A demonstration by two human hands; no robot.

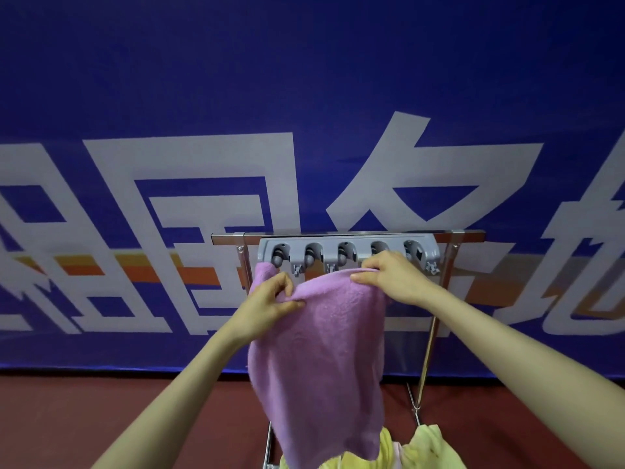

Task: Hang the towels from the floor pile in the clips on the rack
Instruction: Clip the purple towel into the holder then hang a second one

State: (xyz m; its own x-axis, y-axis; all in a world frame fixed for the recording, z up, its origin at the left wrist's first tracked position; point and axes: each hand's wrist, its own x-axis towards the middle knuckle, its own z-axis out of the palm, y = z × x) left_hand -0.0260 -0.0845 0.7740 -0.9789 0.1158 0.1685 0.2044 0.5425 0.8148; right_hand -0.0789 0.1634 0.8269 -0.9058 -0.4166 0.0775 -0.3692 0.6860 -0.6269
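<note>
**Blue banner** (304,79) behind the rack (230,237). It bears a row of large white stylised Chinese characters (189,157), four of them in view. The leftmost and rightmost are cut by the picture's edges. The lower part of the third is hidden behind the rack's top bar and the grey clip strip (348,245). The second is an enclosed, box-shaped form. An orange stripe (196,275) crosses the row. None of the characters can be read with certainty, and no other text is legible.

One head-worn camera, looking forward and slightly down.
It is facing the blue banner (304,79) squarely, standing close to the metal rack (230,237), whose grey clip bar (328,247) is sitting just below centre.
</note>
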